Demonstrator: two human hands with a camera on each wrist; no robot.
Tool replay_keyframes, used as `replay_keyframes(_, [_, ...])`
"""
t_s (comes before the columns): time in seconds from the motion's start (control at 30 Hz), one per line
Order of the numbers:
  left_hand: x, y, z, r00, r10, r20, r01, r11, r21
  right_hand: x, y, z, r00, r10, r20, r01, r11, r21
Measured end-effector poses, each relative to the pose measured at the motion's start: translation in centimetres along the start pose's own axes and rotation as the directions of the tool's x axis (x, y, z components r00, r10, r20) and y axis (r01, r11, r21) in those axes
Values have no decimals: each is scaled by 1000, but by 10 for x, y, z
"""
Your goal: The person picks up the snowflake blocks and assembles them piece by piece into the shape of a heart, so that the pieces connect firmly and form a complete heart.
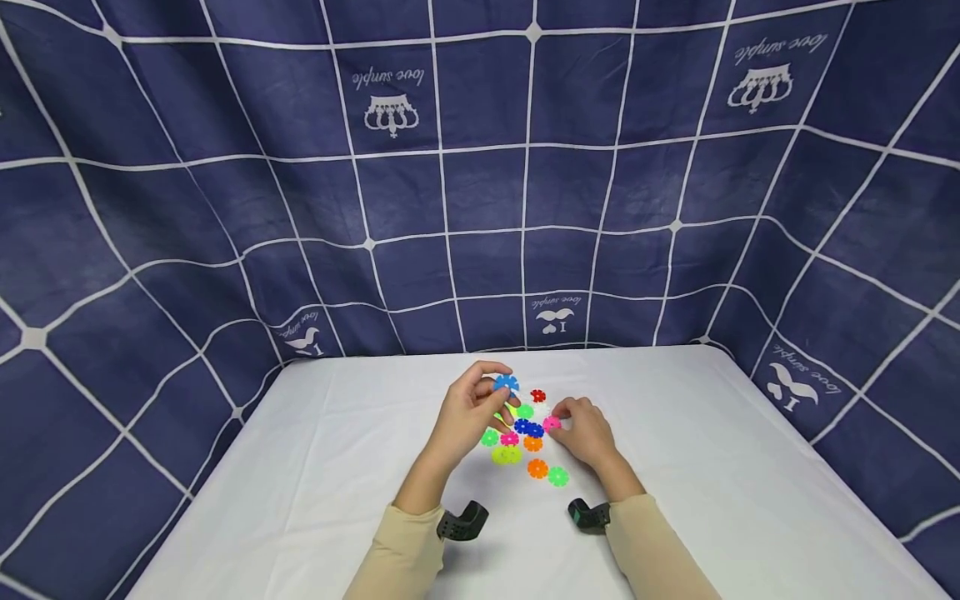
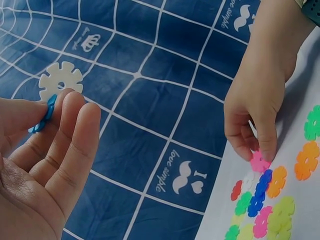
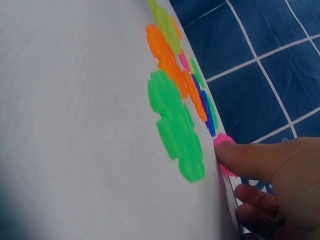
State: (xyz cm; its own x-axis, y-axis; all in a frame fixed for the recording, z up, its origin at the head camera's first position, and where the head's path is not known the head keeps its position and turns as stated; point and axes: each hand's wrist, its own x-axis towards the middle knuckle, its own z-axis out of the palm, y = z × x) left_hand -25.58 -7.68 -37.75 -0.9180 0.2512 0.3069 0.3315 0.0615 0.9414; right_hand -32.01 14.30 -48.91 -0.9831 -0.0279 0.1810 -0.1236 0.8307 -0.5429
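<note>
My left hand (image 1: 468, 408) is raised above the table and pinches a blue notched plastic disc (image 1: 506, 383) between thumb and fingers. In the left wrist view that blue disc (image 2: 45, 115) shows edge-on, with a white notched disc (image 2: 61, 82) right beside it at the fingertips. Low at the right of the scattered discs, my right hand (image 1: 588, 429) pinches a pink notched disc (image 1: 552, 423). The right wrist view has the thumb over this pink disc (image 3: 227, 155); the fingers behind it are partly hidden.
Several flower-shaped discs lie on the white cloth (image 1: 337, 467) between the hands, among them dark blue (image 1: 534, 430), red (image 1: 538, 396), yellow (image 1: 507, 455), orange (image 1: 537, 468) and green (image 1: 558, 477) ones. A blue checked curtain (image 1: 480, 192) surrounds the table's far side and flanks.
</note>
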Motion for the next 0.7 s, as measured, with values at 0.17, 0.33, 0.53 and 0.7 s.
replay_keyframes(0.17, [3,1,-2,1000,11,6,-11,1000,10,6,-2,-8,999,-14,44,9,994,110])
replay_keyframes(0.33, [2,1,-1,1000,-9,-3,9,1000,1,7,-5,-16,999,-38,18,32,972,233])
replay_keyframes(0.53, [0,-1,0,1000,-28,-12,28,999,-27,1,-23,-39,997,-70,-43,81,923,377])
replay_keyframes(0.7, [-1,-1,0,1000,-6,-14,6,1000,-14,-5,-39,-56,991,-122,-59,136,874,466])
